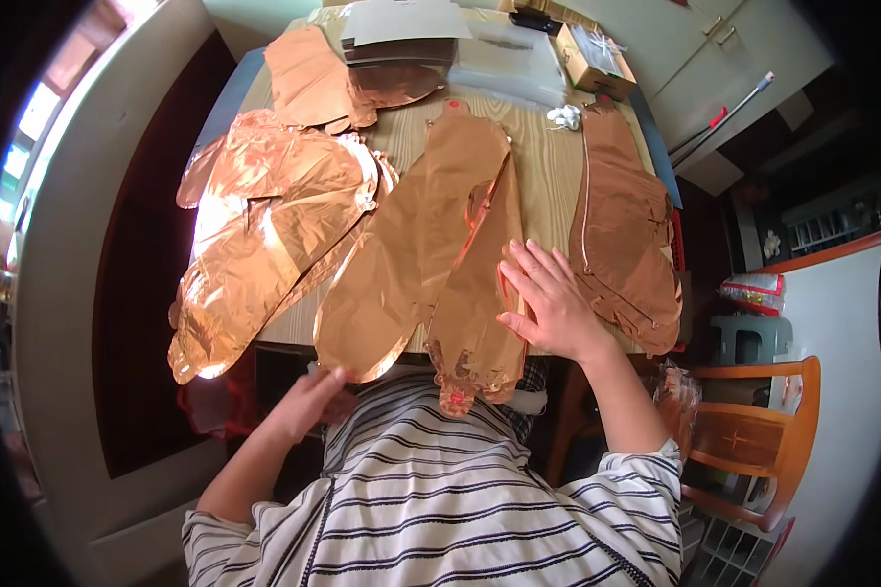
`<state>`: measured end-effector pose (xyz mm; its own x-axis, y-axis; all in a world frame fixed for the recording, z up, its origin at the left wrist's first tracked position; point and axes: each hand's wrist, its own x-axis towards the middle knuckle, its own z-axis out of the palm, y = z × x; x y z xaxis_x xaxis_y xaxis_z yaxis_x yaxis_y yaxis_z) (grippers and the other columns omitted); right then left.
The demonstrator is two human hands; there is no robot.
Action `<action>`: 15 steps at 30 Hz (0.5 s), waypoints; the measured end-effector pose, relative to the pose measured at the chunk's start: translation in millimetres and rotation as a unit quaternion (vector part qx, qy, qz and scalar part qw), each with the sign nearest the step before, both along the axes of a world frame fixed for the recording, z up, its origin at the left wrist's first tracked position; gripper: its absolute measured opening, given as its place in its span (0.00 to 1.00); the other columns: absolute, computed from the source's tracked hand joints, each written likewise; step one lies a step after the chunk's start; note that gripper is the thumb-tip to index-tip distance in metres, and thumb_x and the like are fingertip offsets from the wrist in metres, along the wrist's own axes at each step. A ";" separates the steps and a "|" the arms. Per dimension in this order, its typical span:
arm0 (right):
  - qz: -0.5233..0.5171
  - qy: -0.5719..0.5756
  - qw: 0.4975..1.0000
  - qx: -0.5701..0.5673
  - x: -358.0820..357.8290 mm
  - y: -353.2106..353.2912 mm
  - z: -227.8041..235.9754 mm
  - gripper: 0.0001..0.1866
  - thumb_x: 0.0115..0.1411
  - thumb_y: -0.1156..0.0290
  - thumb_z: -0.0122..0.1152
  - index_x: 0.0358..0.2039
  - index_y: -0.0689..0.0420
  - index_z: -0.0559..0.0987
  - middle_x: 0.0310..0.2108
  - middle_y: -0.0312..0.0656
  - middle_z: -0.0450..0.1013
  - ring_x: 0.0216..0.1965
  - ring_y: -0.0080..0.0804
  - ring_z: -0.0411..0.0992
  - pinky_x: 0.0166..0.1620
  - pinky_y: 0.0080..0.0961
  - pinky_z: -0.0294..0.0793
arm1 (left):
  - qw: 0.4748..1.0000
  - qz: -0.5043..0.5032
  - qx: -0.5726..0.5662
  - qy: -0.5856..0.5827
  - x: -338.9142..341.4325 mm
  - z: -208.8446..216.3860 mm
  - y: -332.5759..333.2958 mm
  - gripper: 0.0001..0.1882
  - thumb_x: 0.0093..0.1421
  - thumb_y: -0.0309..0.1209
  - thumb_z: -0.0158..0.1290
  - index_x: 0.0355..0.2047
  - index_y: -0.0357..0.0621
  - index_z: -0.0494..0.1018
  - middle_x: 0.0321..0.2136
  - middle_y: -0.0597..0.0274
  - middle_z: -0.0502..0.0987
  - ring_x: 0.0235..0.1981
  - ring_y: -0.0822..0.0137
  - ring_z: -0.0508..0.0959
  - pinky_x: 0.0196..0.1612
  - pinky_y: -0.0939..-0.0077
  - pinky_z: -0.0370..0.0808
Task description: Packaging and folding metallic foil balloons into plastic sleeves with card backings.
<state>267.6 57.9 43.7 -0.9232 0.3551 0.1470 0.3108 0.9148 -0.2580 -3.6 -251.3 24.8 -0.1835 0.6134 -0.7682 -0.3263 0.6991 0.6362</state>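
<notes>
A flat, uninflated copper-coloured foil balloon [382, 264] lies in front of me, one end hanging over the table's near edge. My left hand [318, 401] is at its lower left corner, thumb and fingers closed on the foil rim, the fingers partly hidden. My right hand [550, 305] lies flat with fingers stretched on the balloon's right part. A fold runs down the foil beside that hand. To the left is a pile of shiny, crinkled foil balloons [274, 215]. Another stack of folded foil balloons [622, 235] rests at the right.
At the far side of the wooden table [548, 157] are more foil [308, 78], grey sheets [401, 49], clear plastic bags [509, 61] and a cardboard box [597, 61]. A small white bundle [564, 117] sits near the right stack. A wooden chair [754, 440] stands to the right.
</notes>
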 end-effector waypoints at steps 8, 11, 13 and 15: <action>0.019 0.005 0.999 -0.044 -5.8 -10.9 8.4 0.33 0.55 0.57 0.71 0.60 0.52 0.74 0.67 0.50 0.64 0.69 0.54 0.59 0.69 0.54 0.57 | 0.745 -0.128 0.472 0.454 8.1 54.4 79.3 0.09 0.61 0.24 0.58 0.41 0.32 0.77 0.45 0.49 0.81 0.39 0.57 0.83 0.42 0.68 0.80; 0.039 0.039 0.996 -0.067 -8.9 -7.4 5.5 0.31 0.54 0.59 0.71 0.58 0.52 0.75 0.66 0.52 0.65 0.68 0.56 0.61 0.68 0.53 0.59 | 0.589 -0.246 0.615 0.463 34.8 68.2 125.8 0.09 0.53 0.22 0.59 0.35 0.35 0.76 0.50 0.45 0.77 0.50 0.48 0.81 0.52 0.54 0.79; 0.023 0.031 0.997 -0.071 -8.3 -8.0 5.9 0.30 0.52 0.62 0.72 0.55 0.55 0.77 0.64 0.54 0.66 0.67 0.56 0.61 0.68 0.51 0.59 | 0.556 -0.342 0.606 0.454 58.3 59.3 145.7 0.08 0.55 0.29 0.59 0.31 0.37 0.77 0.48 0.46 0.78 0.53 0.50 0.79 0.58 0.52 0.73; 0.029 0.030 0.998 -0.051 -5.4 -6.8 9.9 0.29 0.50 0.65 0.71 0.53 0.59 0.78 0.61 0.56 0.68 0.67 0.55 0.61 0.68 0.49 0.59 | 0.552 -0.413 0.587 0.425 66.0 36.9 163.8 0.09 0.58 0.32 0.60 0.33 0.38 0.76 0.52 0.48 0.78 0.57 0.47 0.76 0.63 0.47 0.69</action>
<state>262.2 51.1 53.6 -0.9331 0.3181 0.1679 0.2402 0.8986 -0.3673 62.4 -87.6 61.7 0.5427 0.7408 0.3959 0.5594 -0.6704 0.4876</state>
